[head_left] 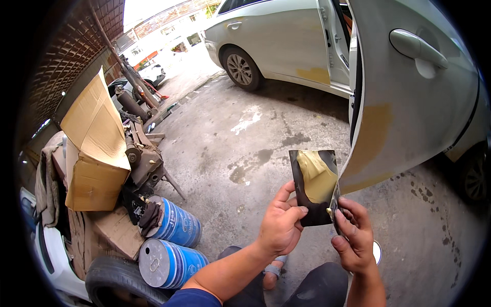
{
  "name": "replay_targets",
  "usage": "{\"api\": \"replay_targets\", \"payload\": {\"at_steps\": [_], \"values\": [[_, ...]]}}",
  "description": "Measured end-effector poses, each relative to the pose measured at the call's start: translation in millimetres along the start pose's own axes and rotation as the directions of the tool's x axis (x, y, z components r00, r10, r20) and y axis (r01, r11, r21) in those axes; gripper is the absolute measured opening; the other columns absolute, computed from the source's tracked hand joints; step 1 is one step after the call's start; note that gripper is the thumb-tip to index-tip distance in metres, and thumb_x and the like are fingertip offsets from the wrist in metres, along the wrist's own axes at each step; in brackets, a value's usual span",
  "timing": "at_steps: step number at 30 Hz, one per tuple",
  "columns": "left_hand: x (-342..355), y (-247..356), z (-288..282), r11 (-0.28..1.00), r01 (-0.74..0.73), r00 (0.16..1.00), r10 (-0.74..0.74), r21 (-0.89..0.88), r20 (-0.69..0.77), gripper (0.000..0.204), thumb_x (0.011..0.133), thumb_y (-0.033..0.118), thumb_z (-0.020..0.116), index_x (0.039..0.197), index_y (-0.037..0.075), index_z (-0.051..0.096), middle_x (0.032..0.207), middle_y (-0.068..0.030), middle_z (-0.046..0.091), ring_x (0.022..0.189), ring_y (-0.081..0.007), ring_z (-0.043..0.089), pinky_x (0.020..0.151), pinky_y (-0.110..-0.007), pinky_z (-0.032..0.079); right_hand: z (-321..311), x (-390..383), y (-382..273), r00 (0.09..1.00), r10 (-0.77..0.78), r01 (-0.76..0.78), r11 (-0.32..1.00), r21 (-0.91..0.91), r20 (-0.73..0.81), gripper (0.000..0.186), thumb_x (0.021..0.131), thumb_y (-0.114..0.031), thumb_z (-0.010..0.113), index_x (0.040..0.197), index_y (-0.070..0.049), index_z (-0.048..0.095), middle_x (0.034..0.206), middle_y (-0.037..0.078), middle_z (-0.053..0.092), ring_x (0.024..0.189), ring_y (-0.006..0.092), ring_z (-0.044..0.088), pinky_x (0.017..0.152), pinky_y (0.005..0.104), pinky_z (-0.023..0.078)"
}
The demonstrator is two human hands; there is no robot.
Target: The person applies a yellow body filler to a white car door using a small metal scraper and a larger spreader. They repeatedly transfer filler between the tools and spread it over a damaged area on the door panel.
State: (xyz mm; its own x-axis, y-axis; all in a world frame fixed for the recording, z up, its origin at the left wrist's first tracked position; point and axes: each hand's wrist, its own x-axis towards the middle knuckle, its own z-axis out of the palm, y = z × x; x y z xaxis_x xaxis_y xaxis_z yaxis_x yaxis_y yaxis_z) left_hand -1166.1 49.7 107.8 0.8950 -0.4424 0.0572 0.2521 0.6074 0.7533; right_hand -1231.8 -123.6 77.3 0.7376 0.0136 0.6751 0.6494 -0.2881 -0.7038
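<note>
My left hand (280, 225) grips a dark rectangular board (318, 219) by its lower left edge, thumb on its face. A smear of yellowish-tan putty (315, 176) covers much of that board. In my right hand (356, 240) is a thin putty spreader (335, 202), seen almost edge-on at the board's right side, with a dab of putty near its lower part. Just beyond my hands stands the open white car door (409, 97), with a tan filler patch (372, 135) on its lower panel.
Two blue drums (176, 221) stand at the left beside a tire (115, 279). Behind them are a cardboard box (99, 181) and a greasy metal machine (146, 156). The white car body (286, 41) stands beyond the door, another tan patch on its sill. A white-rimmed can (377, 252) sits partly hidden by my right hand.
</note>
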Motion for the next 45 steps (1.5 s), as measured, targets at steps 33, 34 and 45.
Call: {"api": "replay_targets", "payload": {"at_steps": [33,34,45], "values": [[-26,-28,-15,0.975,0.221,0.975,-0.221,-0.006,0.023,0.060,0.086,-0.013,0.043,0.142,0.004,0.032,0.129,-0.0212,0.053,0.118,-0.0301,0.055,0.099,-0.044,0.048,-28,-96,76,0.685,0.722,-0.384,0.250,0.889,0.093,0.043,0.085,-0.013,0.067,0.123,0.003,0.052,0.107,0.012,0.065,0.090,0.0158,0.066,0.080,0.0291,0.055],[-26,-29,-15,0.993,0.110,0.993,-0.111,0.032,0.030,0.060,0.086,-0.013,0.043,0.142,0.004,0.032,0.130,-0.0210,0.052,0.120,-0.0297,0.054,0.101,-0.044,0.046,-29,-98,68,0.724,0.685,-0.377,0.303,0.875,0.075,0.042,0.085,-0.011,0.066,0.122,0.003,0.052,0.106,0.012,0.065,0.090,0.0156,0.065,0.081,0.0292,0.054],[-27,-46,-14,0.781,-0.102,0.943,-0.122,0.616,0.310,0.043,0.093,-0.006,0.046,0.134,0.004,0.048,0.126,-0.0144,0.056,0.116,-0.0254,0.055,0.098,-0.033,0.042,-27,-62,32,0.753,0.651,-0.551,0.543,0.634,0.098,0.038,0.086,-0.006,0.066,0.120,0.000,0.049,0.113,0.007,0.059,0.109,0.0142,0.055,0.093,0.0298,0.043]]}}
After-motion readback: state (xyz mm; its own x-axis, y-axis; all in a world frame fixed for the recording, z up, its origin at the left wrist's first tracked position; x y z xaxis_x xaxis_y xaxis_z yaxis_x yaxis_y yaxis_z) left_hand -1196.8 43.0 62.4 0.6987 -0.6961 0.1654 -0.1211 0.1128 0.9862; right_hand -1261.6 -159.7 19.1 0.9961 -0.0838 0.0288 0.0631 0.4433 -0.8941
